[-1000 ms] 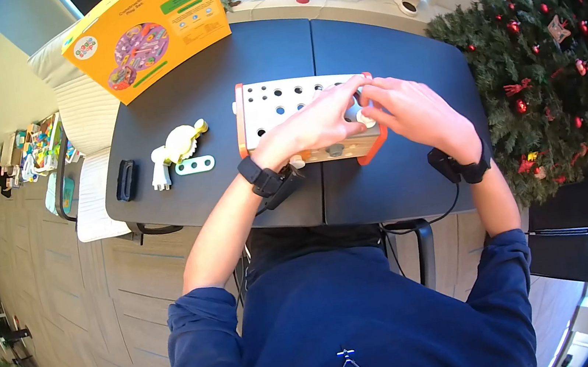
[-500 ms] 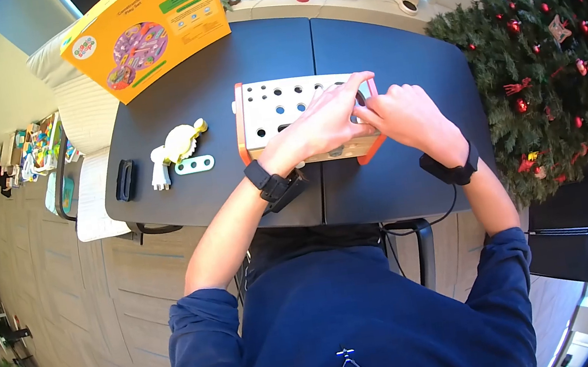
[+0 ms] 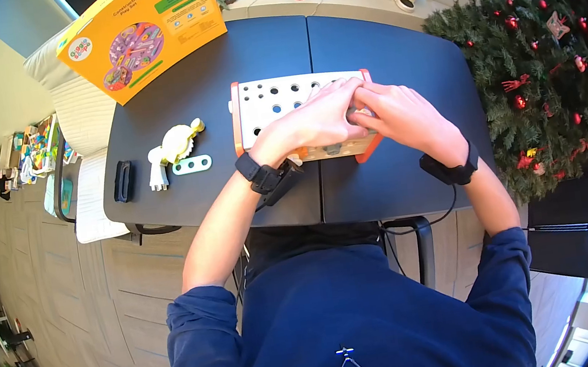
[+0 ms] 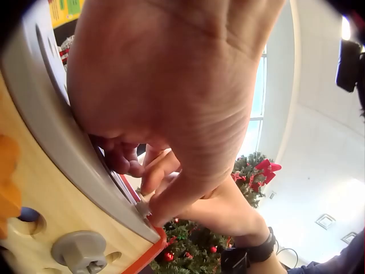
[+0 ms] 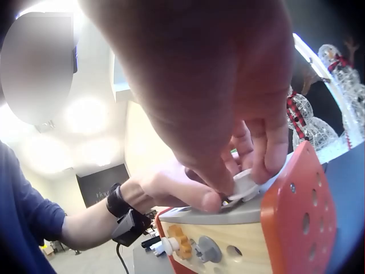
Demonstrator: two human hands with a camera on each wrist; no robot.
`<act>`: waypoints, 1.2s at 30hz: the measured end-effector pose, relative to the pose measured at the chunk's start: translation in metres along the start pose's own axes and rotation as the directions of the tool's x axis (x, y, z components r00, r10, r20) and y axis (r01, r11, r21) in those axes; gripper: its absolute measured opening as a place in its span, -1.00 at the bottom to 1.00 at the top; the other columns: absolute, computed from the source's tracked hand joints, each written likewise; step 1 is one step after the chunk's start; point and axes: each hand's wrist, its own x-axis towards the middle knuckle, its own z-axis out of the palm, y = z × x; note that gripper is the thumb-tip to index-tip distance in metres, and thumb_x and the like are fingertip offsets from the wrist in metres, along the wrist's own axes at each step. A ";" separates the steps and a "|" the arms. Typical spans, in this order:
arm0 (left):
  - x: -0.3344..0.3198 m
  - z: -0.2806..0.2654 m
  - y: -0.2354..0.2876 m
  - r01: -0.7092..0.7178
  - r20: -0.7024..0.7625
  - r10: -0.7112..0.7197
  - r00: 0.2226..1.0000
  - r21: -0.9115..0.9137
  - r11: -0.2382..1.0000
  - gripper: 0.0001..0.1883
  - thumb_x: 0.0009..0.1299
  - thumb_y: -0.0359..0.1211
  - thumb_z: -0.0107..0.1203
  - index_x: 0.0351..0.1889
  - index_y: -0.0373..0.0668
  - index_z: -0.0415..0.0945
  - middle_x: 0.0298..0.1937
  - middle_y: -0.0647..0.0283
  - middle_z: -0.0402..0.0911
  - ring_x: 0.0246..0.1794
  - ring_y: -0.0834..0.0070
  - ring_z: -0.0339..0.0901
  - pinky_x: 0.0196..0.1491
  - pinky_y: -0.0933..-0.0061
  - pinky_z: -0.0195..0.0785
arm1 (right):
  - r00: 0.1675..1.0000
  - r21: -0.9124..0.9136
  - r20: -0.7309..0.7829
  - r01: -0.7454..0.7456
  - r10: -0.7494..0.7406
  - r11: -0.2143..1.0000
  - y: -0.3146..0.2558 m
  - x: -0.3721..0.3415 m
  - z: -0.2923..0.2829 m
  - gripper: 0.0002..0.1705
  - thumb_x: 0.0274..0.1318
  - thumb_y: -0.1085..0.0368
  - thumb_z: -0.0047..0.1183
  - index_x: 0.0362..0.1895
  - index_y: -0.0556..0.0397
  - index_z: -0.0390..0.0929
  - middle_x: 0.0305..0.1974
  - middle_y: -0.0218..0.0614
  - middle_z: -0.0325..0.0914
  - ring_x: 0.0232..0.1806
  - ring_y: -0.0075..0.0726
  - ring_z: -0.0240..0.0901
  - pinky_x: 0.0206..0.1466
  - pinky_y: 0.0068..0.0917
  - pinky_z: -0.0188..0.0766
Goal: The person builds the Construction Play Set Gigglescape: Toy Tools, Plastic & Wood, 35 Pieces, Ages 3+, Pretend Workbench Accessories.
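Observation:
A toy workbench with a white, holed top, wooden front and red-orange end panels stands in front of me. At its right end my left hand bends over the top, thumb and fingers around a small grey piece. Meeting it from the other side, my right hand pinches a white round piece close over the top. Fingers largely cover both pieces in the head view. A grey hex bolt and an orange gear-like piece sit on the wooden front.
Left on the dark table lie a pale yellow toothed piece, a green strip with holes and a black holder. An orange play-set box stands behind them. A decorated Christmas tree borders the right side.
My right hand's fingers swung away to the right, knuckles raised, then came back against the left hand. The left index finger, extended half a second ago, has come down. The workbench stays put.

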 end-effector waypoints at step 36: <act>-0.001 -0.002 0.003 0.127 0.043 -0.122 0.992 -0.123 0.984 -0.20 0.37 -0.62 0.20 0.61 -0.13 0.24 -0.16 0.24 0.44 -0.13 0.36 0.44 0.07 0.24 0.44 | 0.984 -0.244 -0.058 0.150 -0.169 0.958 0.009 -0.016 0.003 -0.75 0.46 0.10 0.13 -0.06 0.02 0.55 -0.16 -0.18 0.58 -0.02 -0.07 0.65 -0.09 -0.17 0.62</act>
